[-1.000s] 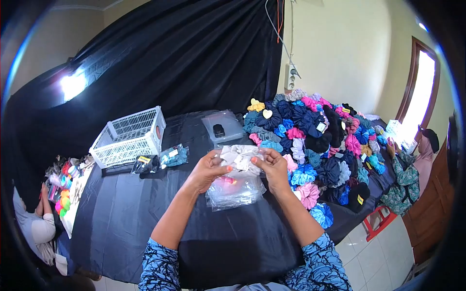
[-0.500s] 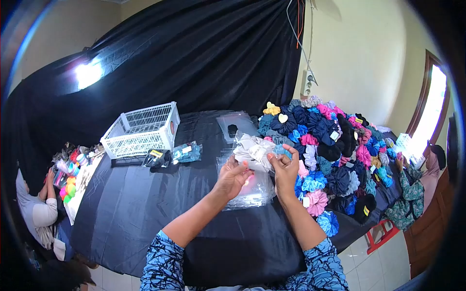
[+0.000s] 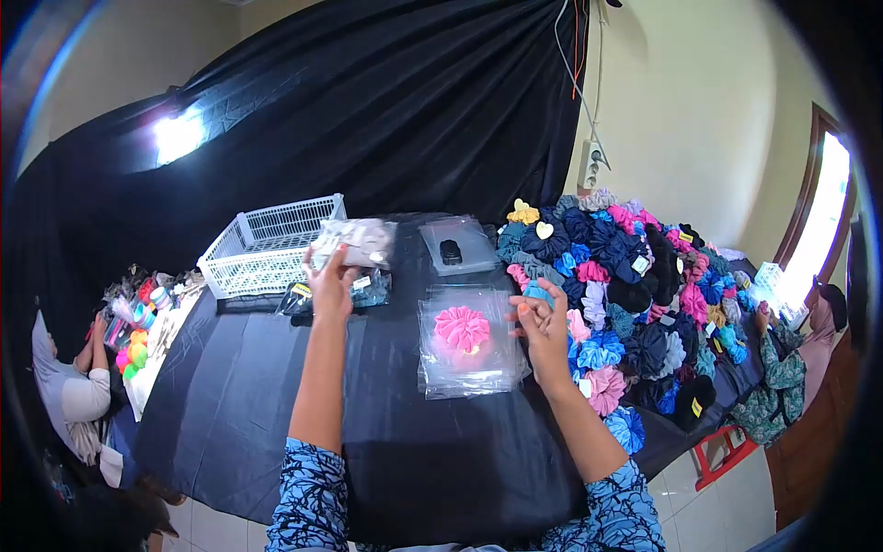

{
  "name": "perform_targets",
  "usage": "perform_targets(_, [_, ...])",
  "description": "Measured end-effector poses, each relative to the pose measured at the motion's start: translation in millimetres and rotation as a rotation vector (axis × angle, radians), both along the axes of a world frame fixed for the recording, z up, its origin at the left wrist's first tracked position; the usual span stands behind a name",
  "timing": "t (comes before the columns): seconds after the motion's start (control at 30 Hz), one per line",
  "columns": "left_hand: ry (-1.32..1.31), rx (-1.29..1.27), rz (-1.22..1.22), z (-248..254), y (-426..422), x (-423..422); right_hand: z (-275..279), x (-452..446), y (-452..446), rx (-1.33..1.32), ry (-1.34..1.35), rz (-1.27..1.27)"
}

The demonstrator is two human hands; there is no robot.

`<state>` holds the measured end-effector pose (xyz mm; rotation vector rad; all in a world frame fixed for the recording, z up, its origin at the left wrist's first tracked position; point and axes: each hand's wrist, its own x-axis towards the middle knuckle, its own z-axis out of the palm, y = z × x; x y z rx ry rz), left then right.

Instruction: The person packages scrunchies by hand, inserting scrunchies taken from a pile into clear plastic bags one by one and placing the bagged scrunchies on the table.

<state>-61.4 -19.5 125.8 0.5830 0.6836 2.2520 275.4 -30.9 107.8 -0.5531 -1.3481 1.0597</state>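
Observation:
My left hand (image 3: pixel 331 287) grips a light grey scrunchie in a clear plastic bag (image 3: pixel 359 241), held up beside the basket and above two other bagged scrunchies. One of those, a dark teal bagged scrunchie (image 3: pixel 372 288), is partly hidden by the hand. My right hand (image 3: pixel 543 333) has its fingers apart and holds nothing, between the clear plastic bags (image 3: pixel 441 375) and the pile of scrunchies (image 3: pixel 635 340). On top of the bags lies a pink scrunchie (image 3: pixel 462 327).
A white plastic basket (image 3: pixel 221 276) stands at the back left of the black-covered table (image 3: pixel 248 405). Farther back are more clear bags with a small black object (image 3: pixel 450 252) on them. One person (image 3: pixel 78 396) works at the left, another (image 3: pixel 782 368) at the right by a red stool (image 3: pixel 722 455).
My left hand has carried the bagged grey scrunchie left towards the basket. My right hand has let go of it. The pink scrunchie on the bags is now uncovered.

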Motion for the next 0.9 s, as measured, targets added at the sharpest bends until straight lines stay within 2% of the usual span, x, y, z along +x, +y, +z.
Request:
perform_targets(0.07, [-0.039, -0.066, 0.121, -4.8, 1.4, -17.6, -1.2, 11.6, -2.7, -0.023, -0.018, 0.011])
perform_targets(0.23, [0.021, -0.247, 0.098, -68.9, 42.3, -64.9, -11.4, 34.6, -6.0, -0.08, -0.044, 0.015])
perform_targets(0.33, [0.018, -0.302, 0.113, -85.8, 57.0, -61.5, -17.0, 44.1, -10.4, -0.128, -0.069, 0.01])
perform_targets(0.4, [0.272, -0.455, 0.264, -89.8, 58.8, -55.9, -20.1, 51.6, -13.3, -0.129, -0.071, 0.022])
perform_targets(0.43, [0.272, -0.456, 0.26, -89.7, 57.3, -53.1, -20.7, 55.3, -15.9, -0.147, -0.078, 0.021])
perform_targets(0.53, [1.083, -1.014, 0.632, -75.6, 40.1, -43.1, -26.4, 68.1, -17.9, -0.18, -0.08, 0.014])
perform_targets(0.67, [1.275, -1.286, 0.57, -51.1, 16.3, -31.0, -35.0, 82.0, -19.3, -0.214, -0.079, -0.025])
perform_targets(0.8, [1.445, -1.219, 0.652, -42.4, 12.2, -34.9, -36.6, 89.2, -23.4, -0.235, -0.061, -0.058])
perform_targets(0.87, [1.482, -1.172, 0.578, -35.8, 9.0, -39.9, -38.2, 92.6, -24.5, -0.241, -0.049, -0.067])
perform_targets(0.9, [1.654, -1.038, 0.525, -22.7, -4.1, -33.0, -39.3, 95.7, -24.5, -0.251, -0.052, -0.072])
